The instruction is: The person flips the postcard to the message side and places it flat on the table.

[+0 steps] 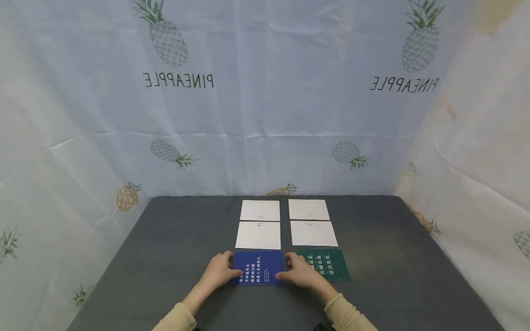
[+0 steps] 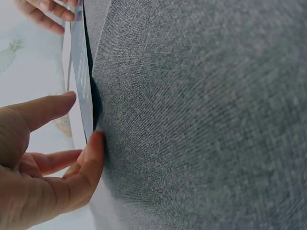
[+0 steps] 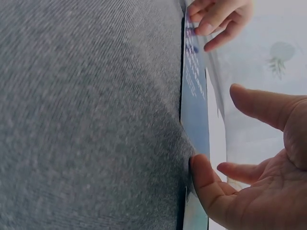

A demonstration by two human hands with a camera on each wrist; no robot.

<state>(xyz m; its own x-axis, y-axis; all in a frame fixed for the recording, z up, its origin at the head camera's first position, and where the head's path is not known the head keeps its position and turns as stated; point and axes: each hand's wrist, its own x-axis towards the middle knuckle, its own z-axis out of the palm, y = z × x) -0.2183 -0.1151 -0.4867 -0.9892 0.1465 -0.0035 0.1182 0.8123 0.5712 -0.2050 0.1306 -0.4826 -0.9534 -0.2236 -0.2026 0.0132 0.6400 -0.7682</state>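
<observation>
A blue card (image 1: pixel 267 266) with white lettering lies on the dark table between both hands. My left hand (image 1: pixel 217 270) is at its left edge, fingertips right at the edge and the thumb over the near left corner. At the opposite edge is my right hand (image 1: pixel 301 272), overlapping part of a green card (image 1: pixel 340 266) in the head view. From the right wrist, the thumb (image 3: pixel 254 103) stands raised off the blue card (image 3: pixel 195 115), while a fingertip is low at its edge. The left wrist view likewise shows a gap between the thumb (image 2: pixel 53 108) and fingers.
Behind the blue and green cards, several white cards lie in two rows, with one front white card (image 1: pixel 258 235) at left and another white card (image 1: pixel 313 233) at right. A pineapple-print curtain (image 1: pixel 265 105) hangs beyond the dark table (image 1: pixel 186 230).
</observation>
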